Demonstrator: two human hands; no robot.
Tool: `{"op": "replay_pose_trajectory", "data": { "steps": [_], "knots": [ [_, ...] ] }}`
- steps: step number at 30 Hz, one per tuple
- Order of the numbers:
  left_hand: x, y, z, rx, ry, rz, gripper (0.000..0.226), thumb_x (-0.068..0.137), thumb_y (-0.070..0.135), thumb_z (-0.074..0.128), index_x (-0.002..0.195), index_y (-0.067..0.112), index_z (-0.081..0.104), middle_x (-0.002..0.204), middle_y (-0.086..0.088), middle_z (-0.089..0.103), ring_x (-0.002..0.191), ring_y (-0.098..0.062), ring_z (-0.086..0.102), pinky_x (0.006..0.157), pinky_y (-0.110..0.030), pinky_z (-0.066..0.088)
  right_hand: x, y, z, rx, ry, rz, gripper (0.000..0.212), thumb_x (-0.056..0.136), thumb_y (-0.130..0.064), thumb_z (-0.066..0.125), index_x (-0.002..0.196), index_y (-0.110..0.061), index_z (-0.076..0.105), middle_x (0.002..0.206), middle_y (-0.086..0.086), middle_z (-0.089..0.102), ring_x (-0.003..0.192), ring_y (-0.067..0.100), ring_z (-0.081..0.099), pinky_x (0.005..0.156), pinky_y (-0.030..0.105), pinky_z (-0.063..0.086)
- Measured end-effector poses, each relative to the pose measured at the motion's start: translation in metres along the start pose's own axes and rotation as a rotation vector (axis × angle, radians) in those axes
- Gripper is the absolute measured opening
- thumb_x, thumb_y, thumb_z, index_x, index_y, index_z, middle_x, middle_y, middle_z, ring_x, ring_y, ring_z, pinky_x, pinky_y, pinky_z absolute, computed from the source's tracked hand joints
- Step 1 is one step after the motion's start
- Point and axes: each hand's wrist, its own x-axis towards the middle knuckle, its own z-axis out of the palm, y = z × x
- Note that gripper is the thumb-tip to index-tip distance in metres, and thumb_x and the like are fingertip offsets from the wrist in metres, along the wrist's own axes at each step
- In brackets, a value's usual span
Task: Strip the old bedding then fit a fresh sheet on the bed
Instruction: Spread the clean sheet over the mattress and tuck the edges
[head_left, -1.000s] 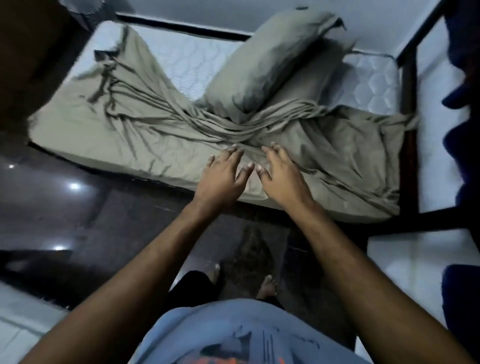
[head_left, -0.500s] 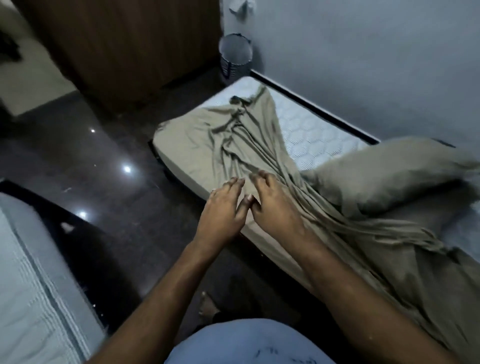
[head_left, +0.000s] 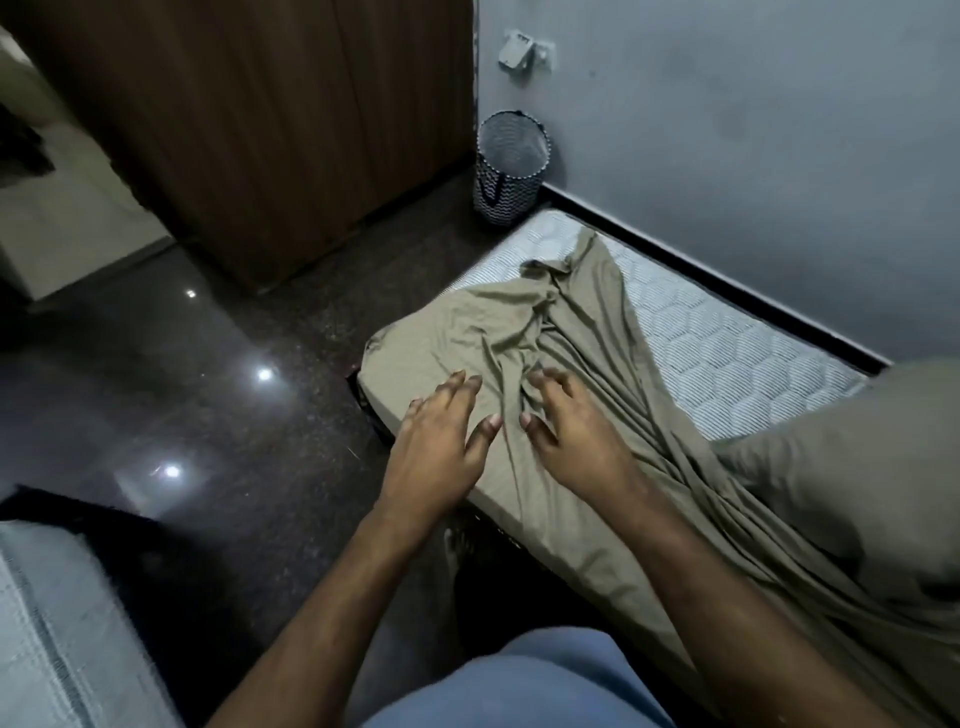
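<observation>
At near corner of white quilted mattress: stripping rumpled olive-green sheet, left hand flat, right hand clawing folds, neither gripping; next probably needing corner unhooking.

Grey wall, wooden wardrobe, glossy dark floor.

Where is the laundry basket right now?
In the head view, the laundry basket stands on the floor at upper centre, in the wall corner between the wardrobe and the mattress.

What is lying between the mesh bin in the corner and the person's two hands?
In the head view: the bare mattress corner, then bunched olive sheet, from the bin to both hands.
</observation>
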Motion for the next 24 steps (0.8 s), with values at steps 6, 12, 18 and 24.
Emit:
{"op": "replay_pose_trajectory", "data": {
  "steps": [6,12,18,24],
  "knots": [
    [0.116,-0.07,-0.061,0.105,-0.09,-0.005,0.071,0.1,0.061,0.031,0.156,0.018,0.035,0.162,-0.005,0.035,0.151,-0.017,0.028,0.123,-0.043,0.02,0.162,-0.044,0.037,0.077,-0.004,0.012,0.046,0.098,-0.033,0.059,0.141,-0.02,0.049,0.137,0.001,0.048,0.109,0.024,0.064,0.091,0.045,0.053],
    [0.208,-0.162,-0.122,0.049,-0.089,-0.039,0.061,0.105,0.048,0.042,0.158,0.019,0.03,0.165,-0.001,0.029,0.153,-0.011,0.022,0.125,-0.039,0.013,0.313,-0.107,0.068,0.027,-0.052,-0.006,0.046,0.1,-0.035,0.055,0.143,-0.022,0.046,0.14,-0.004,0.045,0.112,0.018,0.063,0.092,0.043,0.054],
    [0.303,-0.273,-0.173,0.07,-0.195,0.047,0.063,0.105,0.047,0.042,0.16,0.021,0.027,0.166,0.0,0.027,0.154,-0.011,0.02,0.124,-0.04,0.013,0.439,-0.16,0.125,0.015,0.02,0.014,0.048,0.1,-0.029,0.058,0.143,-0.012,0.048,0.141,0.004,0.046,0.117,0.022,0.061,0.097,0.041,0.051],
    [0.404,-0.346,-0.251,0.163,-0.319,0.25,0.066,0.105,0.047,0.042,0.162,0.02,0.02,0.169,-0.002,0.02,0.155,-0.015,0.017,0.125,-0.038,0.008,0.512,-0.219,0.162,0.047,0.161,0.155,0.046,0.099,-0.028,0.059,0.142,-0.013,0.05,0.139,0.004,0.047,0.113,0.023,0.06,0.096,0.043,0.051]
  ]
}}
